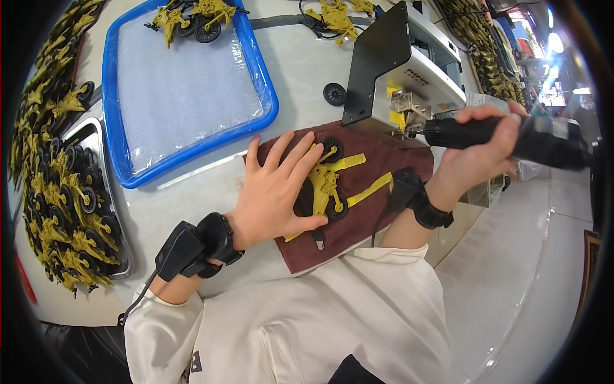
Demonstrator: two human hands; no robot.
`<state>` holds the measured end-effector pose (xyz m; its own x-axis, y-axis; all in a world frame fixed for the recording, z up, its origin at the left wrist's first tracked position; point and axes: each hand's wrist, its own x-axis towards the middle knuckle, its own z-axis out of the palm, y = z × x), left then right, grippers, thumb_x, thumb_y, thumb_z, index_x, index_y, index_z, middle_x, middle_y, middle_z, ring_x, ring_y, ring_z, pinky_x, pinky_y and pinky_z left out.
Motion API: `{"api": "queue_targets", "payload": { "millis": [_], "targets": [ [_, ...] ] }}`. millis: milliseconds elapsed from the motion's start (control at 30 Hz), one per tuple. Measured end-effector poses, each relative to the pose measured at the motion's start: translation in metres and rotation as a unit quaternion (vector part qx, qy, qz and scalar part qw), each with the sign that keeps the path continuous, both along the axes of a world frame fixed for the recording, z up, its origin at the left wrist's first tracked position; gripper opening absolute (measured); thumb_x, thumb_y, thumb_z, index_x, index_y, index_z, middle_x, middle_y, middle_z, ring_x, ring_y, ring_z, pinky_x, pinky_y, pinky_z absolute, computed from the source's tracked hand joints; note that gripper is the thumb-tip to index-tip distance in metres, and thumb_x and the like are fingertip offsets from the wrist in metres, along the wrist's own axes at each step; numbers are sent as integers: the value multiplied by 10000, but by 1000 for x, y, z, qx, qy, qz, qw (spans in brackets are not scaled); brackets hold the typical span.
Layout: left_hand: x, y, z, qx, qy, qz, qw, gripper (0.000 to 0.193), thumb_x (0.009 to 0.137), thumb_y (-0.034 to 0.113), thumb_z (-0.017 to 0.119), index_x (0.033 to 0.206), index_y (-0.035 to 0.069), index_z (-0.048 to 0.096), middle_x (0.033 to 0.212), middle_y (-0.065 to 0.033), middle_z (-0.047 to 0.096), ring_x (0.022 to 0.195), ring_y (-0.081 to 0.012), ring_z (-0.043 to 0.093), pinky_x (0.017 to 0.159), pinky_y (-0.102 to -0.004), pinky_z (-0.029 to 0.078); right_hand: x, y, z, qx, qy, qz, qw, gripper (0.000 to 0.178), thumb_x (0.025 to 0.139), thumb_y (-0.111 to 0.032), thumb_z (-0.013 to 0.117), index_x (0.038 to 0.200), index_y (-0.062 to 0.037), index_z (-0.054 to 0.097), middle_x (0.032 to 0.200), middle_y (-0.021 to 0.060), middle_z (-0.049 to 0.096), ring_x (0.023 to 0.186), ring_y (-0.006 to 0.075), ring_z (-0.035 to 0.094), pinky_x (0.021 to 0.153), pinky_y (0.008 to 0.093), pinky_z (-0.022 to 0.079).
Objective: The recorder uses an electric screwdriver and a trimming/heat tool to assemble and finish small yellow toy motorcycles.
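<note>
A yellow plastic toy motorcycle [326, 184] with black wheels lies on a dark brown cloth [358, 230]. Over its left side my left hand [275, 185] rests, fingers spread, with the thumb by the lower wheel and fingertips near the upper one. My right hand [483, 150] is wrapped round a black electric screwdriver [470, 132], held roughly level. The screwdriver's tip meets the metal outlet [409, 110] of a white and black screw feeder [416, 77]; whether a screw is on it I cannot tell. Yellow tape strips [369, 190] lie beside the toy.
A blue-rimmed tray [274, 109] lined with clear film holds toy motorcycles at its far end. At left, a metal tray [121, 246] is heaped with yellow toy parts. A loose black wheel [334, 94] sits by the feeder. More yellow parts [336, 19] lie beyond.
</note>
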<state>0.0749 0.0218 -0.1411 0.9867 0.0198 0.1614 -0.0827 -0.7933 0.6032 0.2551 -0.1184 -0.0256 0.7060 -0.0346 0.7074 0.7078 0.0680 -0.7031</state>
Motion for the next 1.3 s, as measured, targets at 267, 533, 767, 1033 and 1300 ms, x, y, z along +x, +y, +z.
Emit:
{"api": "queue_targets", "payload": {
  "millis": [267, 533, 767, 1033, 1300],
  "targets": [
    [0, 0, 1, 6, 1, -4, 1000, 954, 582, 524, 726, 1345, 81, 363, 1398, -120, 345, 1297, -326, 288, 1016, -627, 149, -18, -3, 18, 58, -29, 12, 998, 534, 842, -394, 523, 1114, 35, 357, 589, 96, 525, 459, 189, 497, 472, 302, 454],
    [-1, -1, 0, 10, 0, -1, 1000, 965, 587, 553, 711, 1350, 79, 358, 1420, -110, 329, 1302, -326, 288, 1028, -602, 124, -11, 7, 6, 0, 20, 32, 999, 437, 821, -245, 557, 1084, 62, 390, 583, 103, 516, 444, 179, 496, 453, 282, 440],
    [-3, -3, -3, 12, -11, 3, 1000, 949, 579, 510, 741, 1338, 82, 364, 1416, -114, 322, 1282, -325, 307, 1014, -622, 160, -92, -37, -21, -5, 29, 338, 941, 722, 860, -443, 571, 1265, 40, 219, 722, 153, 556, 545, 243, 560, 525, 370, 489],
    [-4, -2, -5, 17, -19, 6, 1000, 960, 581, 509, 743, 1342, 78, 350, 1427, -117, 301, 1286, -322, 296, 1028, -607, 152, -100, -35, -39, 0, 24, 364, 931, 749, 868, -438, 561, 1289, 24, 148, 819, 186, 565, 587, 262, 578, 581, 397, 499],
    [-4, -1, -6, 7, -11, -1, 1000, 971, 591, 513, 738, 1354, 69, 335, 1416, -131, 314, 1287, -324, 294, 1032, -601, 154, -97, -38, -51, 1, 60, 358, 932, 677, 871, -425, 559, 1253, -2, 194, 808, 179, 564, 570, 259, 576, 556, 391, 496]
  ]
}}
